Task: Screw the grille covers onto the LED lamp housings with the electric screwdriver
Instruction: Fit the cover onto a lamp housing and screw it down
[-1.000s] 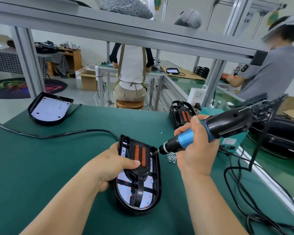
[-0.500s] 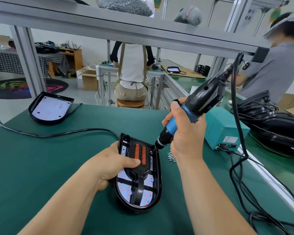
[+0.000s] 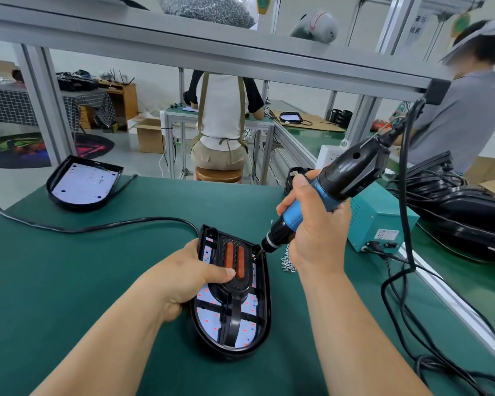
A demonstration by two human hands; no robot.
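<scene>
Over the last second the right hand [image 3: 317, 235] has swung the electric screwdriver [image 3: 335, 181] from nearly level to a steep slant. Its bit now touches the upper right corner of the grille cover [image 3: 235, 270], so driving that corner's screw looks about to start. The right grip is wrapped round the blue handle.

The left hand [image 3: 183, 278] has not moved. Its grip curls round the left edge of the lamp housing [image 3: 265, 310] at centre frame on the table [image 3: 69, 281], thumb [image 3: 223, 272] pressing the cover.

- **Screwdriver:** one.
- **Cover:** one, with two orange strips.
- **Bare housing [image 3: 83, 181]:** one at upper left, with no cover.
- **Dark housing [image 3: 293, 174]:** one, partly hidden behind the right hand.
- **Stacked housings [image 3: 469, 212]:** at right, too overlapped to count.
- **Loose screws [image 3: 287, 262]:** a heap beside the right hand, too small to count.
</scene>
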